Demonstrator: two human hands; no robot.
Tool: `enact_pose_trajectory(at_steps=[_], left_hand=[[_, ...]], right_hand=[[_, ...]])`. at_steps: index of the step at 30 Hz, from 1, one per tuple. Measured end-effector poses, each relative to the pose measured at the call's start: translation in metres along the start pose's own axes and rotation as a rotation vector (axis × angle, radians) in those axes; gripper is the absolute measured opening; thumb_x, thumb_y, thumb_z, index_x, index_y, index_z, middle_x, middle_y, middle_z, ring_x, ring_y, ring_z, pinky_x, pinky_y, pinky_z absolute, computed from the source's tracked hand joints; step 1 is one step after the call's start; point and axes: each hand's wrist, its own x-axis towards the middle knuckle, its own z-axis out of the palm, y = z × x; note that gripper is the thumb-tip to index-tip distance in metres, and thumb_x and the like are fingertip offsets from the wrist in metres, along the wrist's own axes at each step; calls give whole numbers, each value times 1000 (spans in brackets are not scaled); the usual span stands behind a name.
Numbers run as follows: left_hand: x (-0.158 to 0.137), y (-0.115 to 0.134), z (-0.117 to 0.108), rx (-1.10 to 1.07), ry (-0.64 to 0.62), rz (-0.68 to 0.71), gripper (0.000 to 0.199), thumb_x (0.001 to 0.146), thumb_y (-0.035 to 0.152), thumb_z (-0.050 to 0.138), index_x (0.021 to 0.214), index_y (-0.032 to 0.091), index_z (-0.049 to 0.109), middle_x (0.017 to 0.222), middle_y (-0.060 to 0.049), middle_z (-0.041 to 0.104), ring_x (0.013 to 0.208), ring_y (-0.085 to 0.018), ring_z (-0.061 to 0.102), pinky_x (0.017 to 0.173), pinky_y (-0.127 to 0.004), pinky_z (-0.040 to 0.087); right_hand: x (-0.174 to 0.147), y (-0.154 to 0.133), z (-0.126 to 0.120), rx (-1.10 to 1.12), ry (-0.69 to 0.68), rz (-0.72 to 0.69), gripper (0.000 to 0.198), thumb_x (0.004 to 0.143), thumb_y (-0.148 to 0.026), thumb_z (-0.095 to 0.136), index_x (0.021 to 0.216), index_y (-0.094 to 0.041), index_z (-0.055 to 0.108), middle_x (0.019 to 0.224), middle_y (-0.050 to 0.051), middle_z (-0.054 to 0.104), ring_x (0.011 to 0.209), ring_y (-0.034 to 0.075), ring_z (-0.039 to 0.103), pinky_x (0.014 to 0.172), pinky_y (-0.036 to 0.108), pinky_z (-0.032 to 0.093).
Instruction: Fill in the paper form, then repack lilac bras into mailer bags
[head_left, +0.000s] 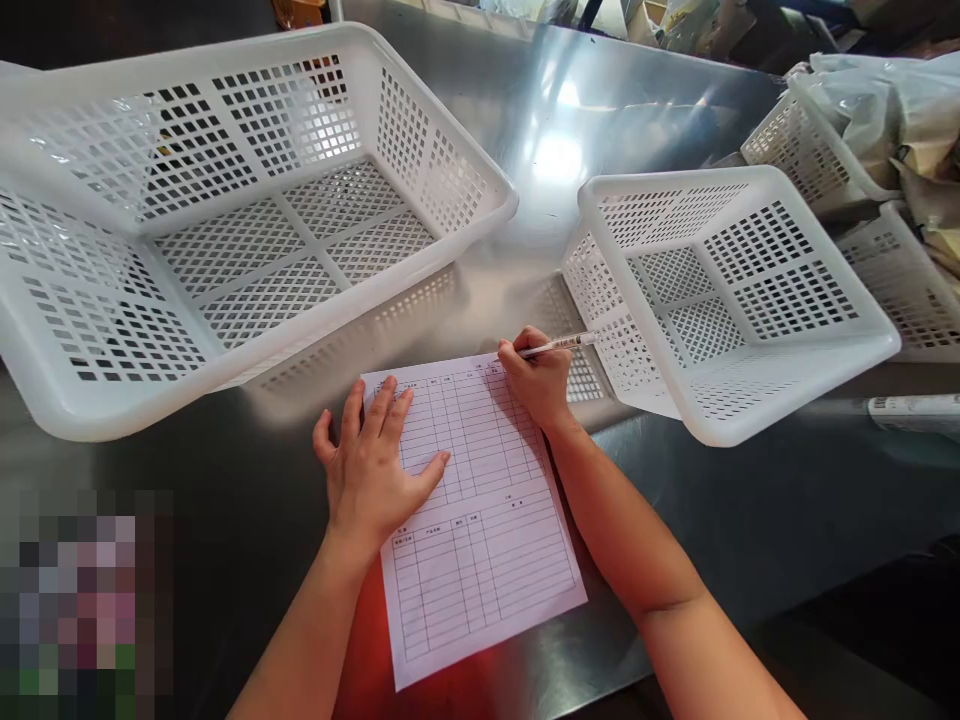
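A white sheet printed with ruled tables, a paper form, lies on the metal table. My left hand rests flat on its left side, fingers spread. Near the form's top right corner, my right hand is closed around a pen with a pale barrel. The pen's tip is at the paper by the top edge, partly hidden by my fingers. The printed rows look blank, though any small writing near the tip is too fine to make out.
A large white perforated basket stands at the left, and a smaller white basket at the right behind my right hand. Further baskets with plastic bags are at the far right. A wrapped roll-like item lies at the right edge of the steel table.
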Motion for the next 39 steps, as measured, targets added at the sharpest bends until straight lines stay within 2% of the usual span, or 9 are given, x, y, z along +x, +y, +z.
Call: enact_pose_trajectory(at_steps=[8, 14, 18, 22, 25, 30, 35, 39], left_hand=[[0, 0, -1, -16, -12, -13, 63, 80, 52, 62, 136, 27, 49, 152, -7, 42, 144, -35, 26, 113, -62, 11], [2, -3, 3, -59, 32, 3, 66, 78, 52, 66, 136, 24, 49, 152, -8, 43, 144, -35, 27, 116, -64, 5], [-15, -19, -8, -217, 115, 71, 64, 81, 45, 67, 137, 21, 47, 155, -12, 37, 148, -32, 20, 118, -56, 15], [-50, -34, -20, -210, 62, 115, 64, 82, 39, 67, 139, 23, 44, 156, -10, 35, 150, -31, 13, 119, -56, 13], [-65, -36, -19, -140, 25, 164, 66, 80, 38, 67, 140, 21, 45, 154, -9, 39, 150, -30, 13, 120, -55, 11], [-64, -33, -11, -72, -51, 181, 74, 81, 44, 65, 147, 23, 39, 157, -2, 35, 150, -30, 11, 121, -56, 8], [-66, -33, -9, -93, -53, 181, 71, 79, 52, 65, 141, 24, 48, 153, 0, 42, 148, -31, 19, 122, -55, 5], [-67, -33, -9, -107, -35, 157, 71, 78, 55, 65, 140, 24, 50, 152, 0, 43, 146, -32, 23, 122, -54, 7]], right_hand=[[6, 1, -4, 42, -65, 11, 29, 70, -22, 57, 51, -21, 36, 47, -7, 31, 48, 9, 30, 49, 25, 24], [9, 7, -3, 181, 41, 43, 31, 71, -27, 59, 52, -22, 36, 48, -7, 34, 49, 9, 32, 51, 25, 28], [10, 9, -1, 237, 66, 64, 30, 70, -27, 61, 51, -22, 37, 48, -8, 35, 48, 9, 32, 50, 25, 28], [12, 13, 0, 241, 42, 61, 29, 70, -26, 61, 52, -22, 38, 48, -7, 37, 48, 10, 34, 49, 25, 29], [14, 16, 2, 265, 45, 63, 30, 70, -26, 62, 53, -22, 37, 49, -7, 37, 48, 10, 36, 48, 24, 30], [15, 15, 3, 389, 31, 145, 32, 65, -30, 64, 56, -23, 35, 46, -8, 41, 45, 9, 38, 43, 22, 30], [20, 11, 0, 482, 20, 205, 37, 64, -36, 65, 59, -24, 30, 41, -10, 38, 36, 6, 31, 36, 21, 23], [21, 1, -4, 593, 20, 265, 47, 61, -42, 73, 61, -24, 30, 42, -12, 38, 34, 4, 30, 35, 19, 23]])
